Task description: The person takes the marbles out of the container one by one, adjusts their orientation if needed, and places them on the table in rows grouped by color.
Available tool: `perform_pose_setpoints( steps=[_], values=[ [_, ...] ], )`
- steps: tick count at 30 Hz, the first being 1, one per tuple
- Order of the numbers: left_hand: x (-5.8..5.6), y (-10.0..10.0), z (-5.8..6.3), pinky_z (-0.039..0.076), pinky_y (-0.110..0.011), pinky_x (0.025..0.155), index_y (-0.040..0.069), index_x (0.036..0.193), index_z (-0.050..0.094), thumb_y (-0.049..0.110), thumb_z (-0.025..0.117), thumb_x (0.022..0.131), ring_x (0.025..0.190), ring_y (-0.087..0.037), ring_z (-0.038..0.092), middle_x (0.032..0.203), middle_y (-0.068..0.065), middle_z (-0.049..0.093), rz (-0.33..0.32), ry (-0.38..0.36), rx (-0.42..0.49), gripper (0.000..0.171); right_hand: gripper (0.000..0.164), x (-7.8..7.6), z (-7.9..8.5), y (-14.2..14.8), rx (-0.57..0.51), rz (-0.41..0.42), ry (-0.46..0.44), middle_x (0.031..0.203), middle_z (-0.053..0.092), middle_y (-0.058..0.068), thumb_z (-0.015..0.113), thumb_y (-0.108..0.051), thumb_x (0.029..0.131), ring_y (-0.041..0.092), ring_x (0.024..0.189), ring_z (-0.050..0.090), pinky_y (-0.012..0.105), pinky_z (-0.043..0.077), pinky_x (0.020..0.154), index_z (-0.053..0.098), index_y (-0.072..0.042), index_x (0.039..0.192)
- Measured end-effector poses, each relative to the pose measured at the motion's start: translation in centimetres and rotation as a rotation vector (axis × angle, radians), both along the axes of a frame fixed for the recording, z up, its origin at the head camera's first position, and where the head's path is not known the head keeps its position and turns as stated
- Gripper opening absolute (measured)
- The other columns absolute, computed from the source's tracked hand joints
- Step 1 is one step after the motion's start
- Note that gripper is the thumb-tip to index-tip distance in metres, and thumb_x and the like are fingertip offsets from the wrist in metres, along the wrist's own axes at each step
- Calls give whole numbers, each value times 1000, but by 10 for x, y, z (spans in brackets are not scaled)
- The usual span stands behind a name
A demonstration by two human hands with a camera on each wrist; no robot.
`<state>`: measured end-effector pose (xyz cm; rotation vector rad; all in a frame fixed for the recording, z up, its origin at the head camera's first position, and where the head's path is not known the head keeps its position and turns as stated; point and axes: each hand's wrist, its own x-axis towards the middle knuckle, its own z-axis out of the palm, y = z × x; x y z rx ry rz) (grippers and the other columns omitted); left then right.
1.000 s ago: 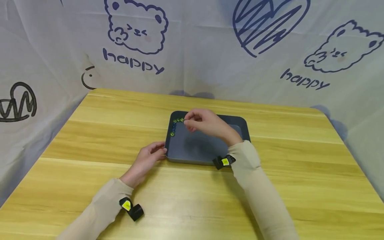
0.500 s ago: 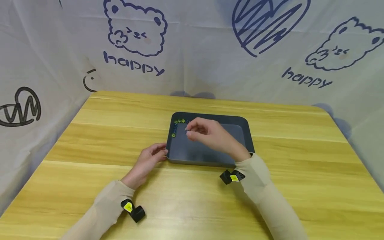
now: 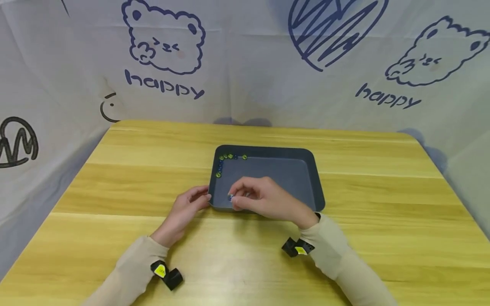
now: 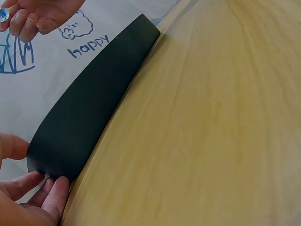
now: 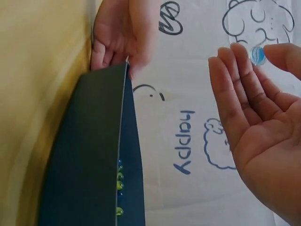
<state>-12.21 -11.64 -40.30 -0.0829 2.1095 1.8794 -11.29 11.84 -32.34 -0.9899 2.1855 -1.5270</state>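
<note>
My right hand (image 3: 264, 197) pinches a blue-and-clear marble (image 5: 257, 55) between thumb and fingertips, over the front left part of a dark grey tray (image 3: 275, 178). In the left wrist view the same marble (image 4: 4, 15) shows at the top left corner. My left hand (image 3: 186, 212) holds the tray's front left corner, thumb at the rim and fingers low against the outer wall (image 4: 84, 103). Inside the tray, green marbles (image 3: 230, 156) and blue marbles (image 3: 220, 165) line the left and back walls. A green marble (image 3: 244, 157) ends the back row, slightly apart from a blue one.
The tray stands on a wood-grain table (image 3: 134, 178). Behind and beside the table hangs a white cloth (image 3: 245, 93) with drawn bears, hearts and the word happy. A black wrist camera (image 3: 166, 274) sits on each sleeve.
My right hand has moved from the back row towards the tray's front wall, with the blue marble showing at its fingertips. The back row's right end is now uncovered. My left hand stays at the corner.
</note>
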Motion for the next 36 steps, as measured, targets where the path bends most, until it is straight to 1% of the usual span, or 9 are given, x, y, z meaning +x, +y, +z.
perform_pose_setpoints(
  steps=[2, 5, 7, 10, 15, 22, 25, 31, 36],
  values=[
    [1, 0, -1, 42, -39, 103, -3, 140, 45, 14, 52, 99, 116, -29, 54, 137, -22, 50, 2, -3, 5, 45, 16, 3, -1, -2, -10, 9, -22, 88, 69, 8, 59, -7, 96, 17, 81, 68, 39, 57, 76, 62, 4, 108],
    [3, -1, -2, 43, -38, 102, -3, 140, 45, 14, 52, 99, 115, -28, 55, 136, -22, 50, 9, -7, 13, 45, 15, 6, -4, -5, -19, 18, -17, 88, 68, 10, 59, -5, 96, 17, 80, 67, 39, 57, 75, 62, 4, 107],
    [3, 0, -2, 42, -37, 101, -4, 140, 45, 13, 52, 99, 116, -28, 54, 136, -22, 50, 13, -8, 16, 45, 14, 8, -6, -6, -26, 23, -2, 88, 68, 11, 59, -5, 96, 20, 81, 67, 39, 57, 74, 62, 4, 107],
    [4, 0, 0, 42, -38, 102, -4, 139, 45, 13, 52, 99, 117, -28, 53, 137, -22, 50, 14, -6, 19, 45, 14, 10, -8, -8, -29, 31, 26, 89, 68, 13, 60, -4, 95, 22, 81, 66, 32, 57, 73, 63, 4, 107],
    [3, 1, 1, 40, -39, 104, -4, 139, 46, 14, 52, 99, 119, -29, 52, 137, -22, 50, 9, -4, 17, 45, 14, 15, -12, -12, -31, 52, 45, 90, 67, 13, 61, -4, 95, 15, 80, 64, 30, 56, 73, 65, 3, 107],
    [1, 1, 2, 40, -40, 104, -4, 139, 46, 14, 52, 99, 120, -30, 52, 137, -22, 49, -3, -1, 12, 45, 14, 21, -22, -10, 40, -2, 48, 89, 68, 3, 63, -9, 94, 7, 78, 61, 26, 55, 71, 68, -2, 105],
    [1, 1, 2, 40, -39, 104, -4, 139, 46, 14, 52, 99, 120, -31, 52, 138, -22, 49, -4, 0, 10, 44, 13, 22, -26, -8, 85, -33, 38, 87, 68, -3, 64, -10, 93, 6, 75, 60, 25, 53, 68, 70, -4, 104],
    [0, 0, 4, 41, -39, 103, -4, 140, 46, 13, 52, 99, 119, -30, 53, 137, -21, 49, 0, -2, 2, 44, 14, 22, -33, -9, 110, -55, 14, 85, 68, -5, 66, -11, 92, 5, 73, 59, 24, 53, 67, 71, -5, 104],
    [0, 0, 6, 41, -40, 103, -3, 140, 46, 14, 52, 99, 119, -30, 52, 137, -22, 49, -1, -10, -4, 44, 14, 24, -41, -12, 129, -49, -66, 85, 67, -7, 66, -13, 93, 6, 75, 59, 25, 52, 69, 70, -7, 105]
  ],
)
